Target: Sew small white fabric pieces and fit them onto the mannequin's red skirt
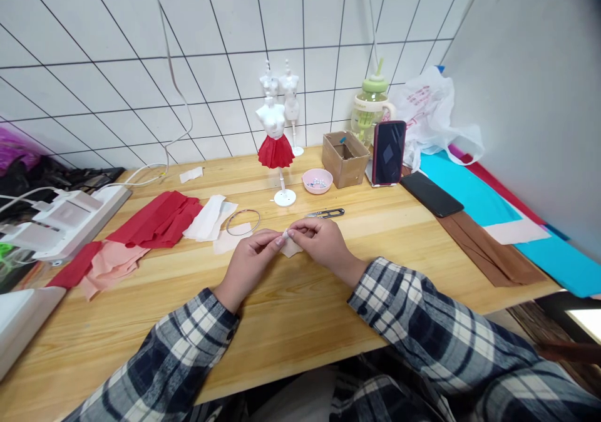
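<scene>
Between my two hands is a small piece of pale crepe paper [292,248], pinched at its top edge and hanging a little over the table. My left hand [256,256] grips its left side between thumb and forefinger. From the right, my right hand [323,240] pinches the same piece, its fingertips almost touching the left ones. Just beyond the right hand lie small black-handled thread snips [328,213]. A thin metal hoop [243,223] rests beyond the left hand, partly over a pale paper piece [228,241].
A white mini mannequin [272,121] in a red skirt [275,151] stands ahead. Nearby are a pink bowl [317,181] of small beads, a cardboard box [345,159] and a propped phone [389,153]. Red crepe paper [157,218] lies left, brown sheets [488,247] right.
</scene>
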`<state>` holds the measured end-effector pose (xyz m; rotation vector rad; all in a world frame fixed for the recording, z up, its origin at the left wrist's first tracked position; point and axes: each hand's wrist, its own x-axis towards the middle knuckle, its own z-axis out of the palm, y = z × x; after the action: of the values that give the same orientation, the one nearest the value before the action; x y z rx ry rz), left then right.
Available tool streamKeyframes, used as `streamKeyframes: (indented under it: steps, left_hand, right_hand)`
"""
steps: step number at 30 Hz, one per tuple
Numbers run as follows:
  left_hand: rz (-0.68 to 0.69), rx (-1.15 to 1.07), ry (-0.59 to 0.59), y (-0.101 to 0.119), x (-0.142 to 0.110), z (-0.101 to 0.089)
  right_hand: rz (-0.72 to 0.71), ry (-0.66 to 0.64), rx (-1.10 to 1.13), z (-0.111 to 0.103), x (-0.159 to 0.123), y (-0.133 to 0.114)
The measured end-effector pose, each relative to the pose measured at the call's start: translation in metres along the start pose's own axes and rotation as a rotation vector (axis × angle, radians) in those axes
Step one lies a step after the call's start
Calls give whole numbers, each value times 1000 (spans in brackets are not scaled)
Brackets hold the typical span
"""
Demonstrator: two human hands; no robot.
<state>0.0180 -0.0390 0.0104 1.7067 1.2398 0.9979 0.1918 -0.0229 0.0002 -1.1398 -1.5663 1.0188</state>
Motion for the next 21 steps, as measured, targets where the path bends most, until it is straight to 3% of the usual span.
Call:
streamKeyframes:
  steps: [4,10,17,21]
  left_hand:
    - [-47,59,53,1,0,1]
    - [-2,113,76,0,0,2]
    - [-4,108,83,1,0,1]
    - [-25,88,82,1,0,1]
  right_hand:
    - [-57,21,-58,2,-4,0]
    - [62,-22,58,6,-3,1]
    - [117,-49,186,6,-1,1]
    - [88,-58,138,5,-1,2]
